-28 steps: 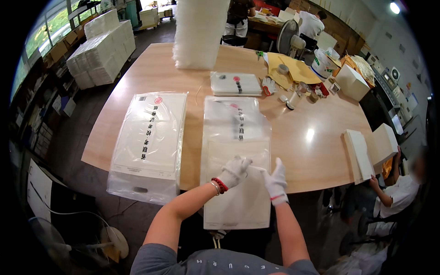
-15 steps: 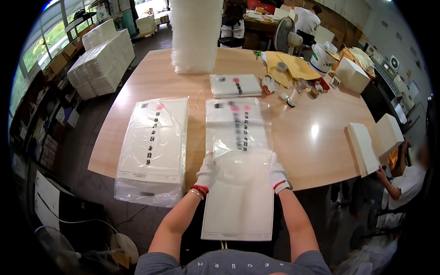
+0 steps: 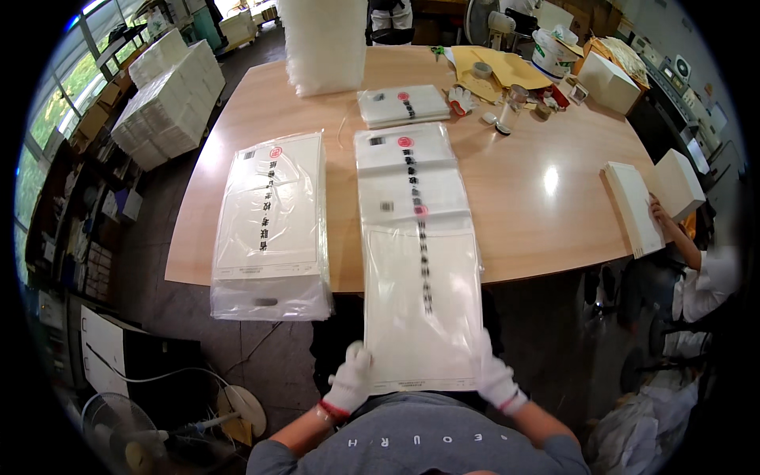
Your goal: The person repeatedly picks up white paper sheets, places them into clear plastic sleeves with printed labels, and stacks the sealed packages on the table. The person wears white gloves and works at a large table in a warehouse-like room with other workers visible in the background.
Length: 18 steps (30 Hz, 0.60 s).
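A long clear plastic sleeve with white sheets inside lies lengthwise on the wooden table and hangs over its near edge toward me. My left hand, in a white glove with a red cuff, grips the sleeve's near left corner. At the near right corner my right hand, gloved the same way, holds the sleeve. A second stack of white sheets wrapped in clear plastic rests to the left and also overhangs the table edge.
A smaller wrapped pack and a tall white stack sit at the far side, with tape, a bucket and boxes to the right. Another person's hand rests on white boxes at the right. A fan stands on the floor.
Both my hands have slid back along the sleeve from the table edge to its near corners, close to my body. The sleeve now overhangs the table further.
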Available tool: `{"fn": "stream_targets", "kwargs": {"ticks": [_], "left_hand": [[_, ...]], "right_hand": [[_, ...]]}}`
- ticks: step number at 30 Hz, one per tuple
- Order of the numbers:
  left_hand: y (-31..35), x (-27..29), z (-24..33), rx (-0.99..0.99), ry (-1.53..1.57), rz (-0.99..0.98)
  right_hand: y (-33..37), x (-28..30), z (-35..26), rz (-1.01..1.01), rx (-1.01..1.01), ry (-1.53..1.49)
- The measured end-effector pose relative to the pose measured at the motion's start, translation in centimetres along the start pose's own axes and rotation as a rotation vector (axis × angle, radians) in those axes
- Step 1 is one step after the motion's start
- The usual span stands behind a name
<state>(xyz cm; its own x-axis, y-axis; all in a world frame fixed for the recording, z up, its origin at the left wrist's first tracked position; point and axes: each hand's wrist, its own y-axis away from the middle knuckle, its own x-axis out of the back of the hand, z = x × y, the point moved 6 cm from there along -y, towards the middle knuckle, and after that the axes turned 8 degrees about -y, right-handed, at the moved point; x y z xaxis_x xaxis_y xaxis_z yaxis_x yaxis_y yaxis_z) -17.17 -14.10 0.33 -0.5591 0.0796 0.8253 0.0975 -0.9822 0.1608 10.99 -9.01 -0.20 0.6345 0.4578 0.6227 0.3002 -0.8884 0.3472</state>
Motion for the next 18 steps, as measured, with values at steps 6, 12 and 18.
{"fn": "stream_targets", "kwargs": {"ticks": [6,12,18], "left_hand": [[6.0,-0.3,0.7,-0.238,0.465,-0.181],[5.1,2.2,0.2,0.081,0.532,-0.008],[3.0,6.0,7.8,-0.462,0.513,0.19]], "right_hand": [[5.8,-4.6,0.3,-0.222,0.205,-0.02],[8.2,2.0,-1.9,-0.058,0.085,-0.331],[3.8,-0.1,5.6,0.123,-0.246,-1.233]]}}
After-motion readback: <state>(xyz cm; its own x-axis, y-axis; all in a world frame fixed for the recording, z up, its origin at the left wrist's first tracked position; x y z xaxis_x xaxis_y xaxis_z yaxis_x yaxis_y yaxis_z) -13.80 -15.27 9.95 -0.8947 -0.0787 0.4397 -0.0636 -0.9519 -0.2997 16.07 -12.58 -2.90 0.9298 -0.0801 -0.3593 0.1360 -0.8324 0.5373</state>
